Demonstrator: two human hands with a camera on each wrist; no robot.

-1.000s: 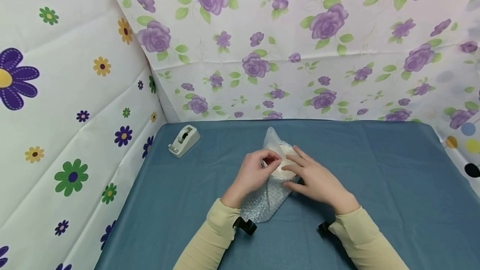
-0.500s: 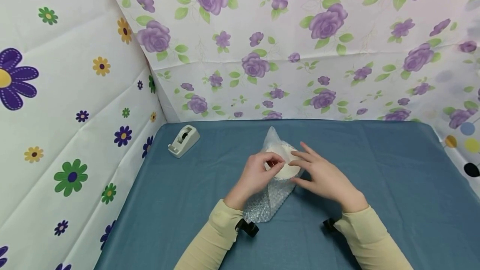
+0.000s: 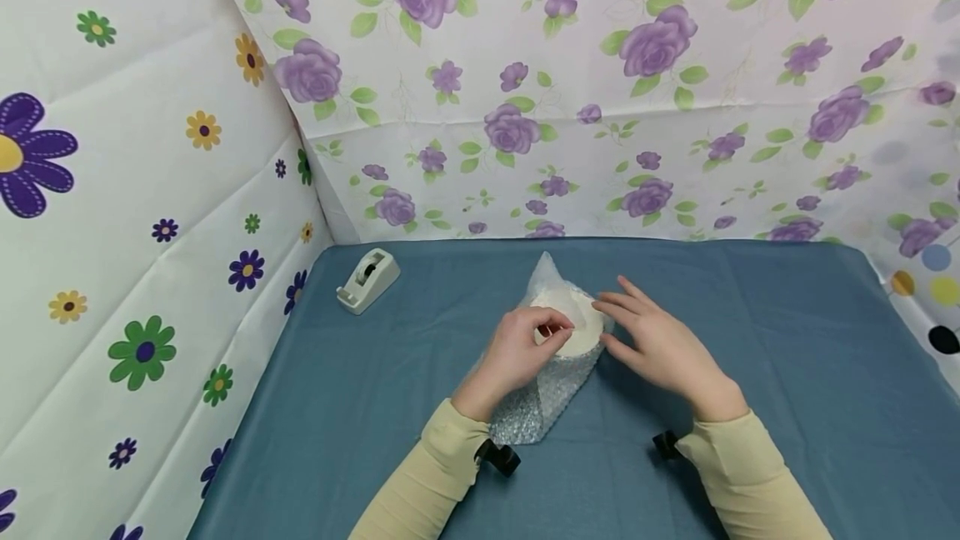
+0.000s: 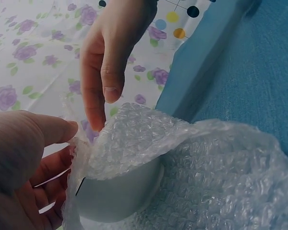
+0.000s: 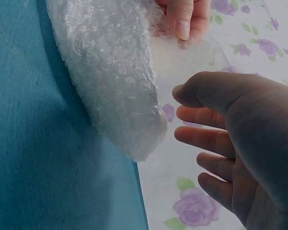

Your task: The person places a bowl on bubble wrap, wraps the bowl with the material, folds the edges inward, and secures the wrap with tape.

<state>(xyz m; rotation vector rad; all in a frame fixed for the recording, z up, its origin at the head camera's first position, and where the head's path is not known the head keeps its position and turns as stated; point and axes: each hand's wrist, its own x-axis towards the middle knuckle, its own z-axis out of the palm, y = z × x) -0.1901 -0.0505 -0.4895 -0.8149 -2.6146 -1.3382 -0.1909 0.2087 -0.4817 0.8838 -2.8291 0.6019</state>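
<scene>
A sheet of bubble wrap [image 3: 551, 394] is wrapped round a smooth white object with a round, flat end [image 3: 583, 342]; its kind is partly hidden. In the left wrist view, the curved white side of the object [image 4: 117, 196] shows inside the bubble wrap. My left hand [image 3: 517, 352] pinches the wrap's edge between thumb and fingers, over the white round end. At the right side of the bundle is my right hand [image 3: 663, 348], its fingers spread and relaxed. The right wrist view shows nothing held in that right hand [image 5: 240, 139], with a gap to the wrap.
A white tape dispenser [image 3: 368, 281] stands at the back left of the blue tablecloth [image 3: 750, 340]. A flowered cloth wall [image 3: 480, 98] closes off the back, and another patterned cloth [image 3: 150, 273] hangs on the left.
My right hand has drawn away to the right from the white round end, leaving more of it visible. The left hand has shifted slightly right, still pinching the bubble wrap.
</scene>
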